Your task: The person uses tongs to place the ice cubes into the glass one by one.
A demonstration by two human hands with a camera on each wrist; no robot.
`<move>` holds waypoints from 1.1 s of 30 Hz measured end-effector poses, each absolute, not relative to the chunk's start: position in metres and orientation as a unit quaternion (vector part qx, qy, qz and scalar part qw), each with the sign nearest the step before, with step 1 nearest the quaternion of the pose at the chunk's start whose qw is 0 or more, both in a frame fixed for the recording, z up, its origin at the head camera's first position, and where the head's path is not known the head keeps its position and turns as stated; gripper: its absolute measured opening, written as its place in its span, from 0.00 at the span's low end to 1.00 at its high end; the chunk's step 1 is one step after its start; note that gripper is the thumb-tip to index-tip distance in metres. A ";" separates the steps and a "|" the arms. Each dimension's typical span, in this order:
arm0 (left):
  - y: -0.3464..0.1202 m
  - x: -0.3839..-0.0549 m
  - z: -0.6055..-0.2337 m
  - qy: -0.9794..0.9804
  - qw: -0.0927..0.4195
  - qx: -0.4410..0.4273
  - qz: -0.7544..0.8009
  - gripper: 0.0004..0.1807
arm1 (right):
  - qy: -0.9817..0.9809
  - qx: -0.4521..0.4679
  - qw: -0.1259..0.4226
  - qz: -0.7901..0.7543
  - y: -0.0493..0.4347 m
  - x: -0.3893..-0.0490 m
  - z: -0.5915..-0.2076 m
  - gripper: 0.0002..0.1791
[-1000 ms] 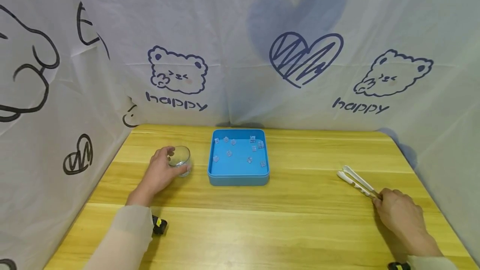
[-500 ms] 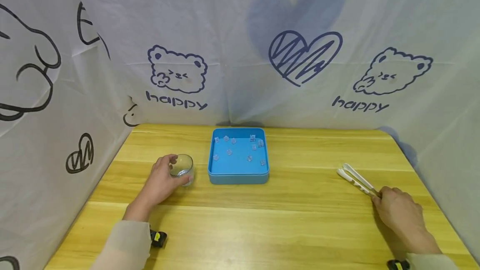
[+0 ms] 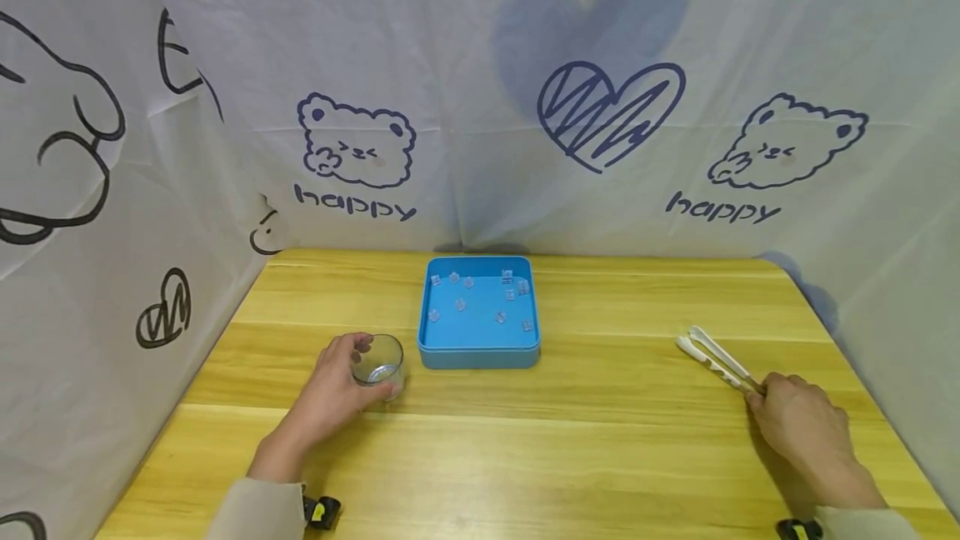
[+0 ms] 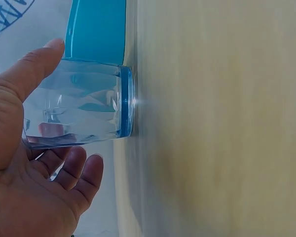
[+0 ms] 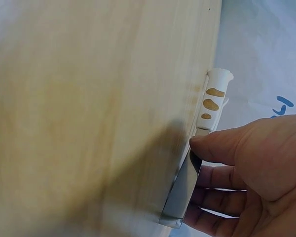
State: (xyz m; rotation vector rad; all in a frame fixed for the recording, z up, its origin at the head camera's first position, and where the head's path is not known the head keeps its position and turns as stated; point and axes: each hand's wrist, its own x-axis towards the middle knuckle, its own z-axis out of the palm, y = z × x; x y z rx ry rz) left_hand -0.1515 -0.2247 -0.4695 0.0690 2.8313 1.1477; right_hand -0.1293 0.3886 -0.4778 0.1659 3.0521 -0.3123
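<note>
A clear drinking glass (image 3: 382,363) stands upright at the left of the table, and my left hand (image 3: 337,382) grips its side between thumb and fingers. In the left wrist view the glass (image 4: 89,106) shows its thick base at the table surface. On the right, my right hand (image 3: 802,427) holds metal tongs with white tips (image 3: 712,361) near the tabletop. The right wrist view has the thumb and fingers pinching the metal arms of the tongs (image 5: 185,182). Between the hands sits a square blue tray (image 3: 480,359) with several small clear cubes (image 3: 461,305) scattered inside.
The wooden table (image 3: 570,457) ends at the back against a hanging white cloth (image 3: 480,182) printed with bears and hearts. More cloth (image 3: 67,340) hangs along the left side. The tray stands near the table's back edge.
My left hand and the glass have moved toward me and slightly right, from beside the tray to nearer its front left corner. The right hand and tongs have stayed put.
</note>
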 end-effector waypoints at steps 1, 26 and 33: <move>-0.223 -0.150 -0.470 0.925 0.043 0.025 0.376 0.50 | 0.993 0.054 0.034 -0.102 0.389 -0.129 -0.478 0.16; -0.160 -0.130 -0.477 0.909 0.042 0.101 0.401 0.50 | 0.992 0.055 0.055 -0.100 0.387 -0.132 -0.477 0.17; -0.144 -0.129 -0.477 0.908 0.034 0.121 0.400 0.50 | 0.992 0.055 0.054 -0.096 0.387 -0.133 -0.477 0.16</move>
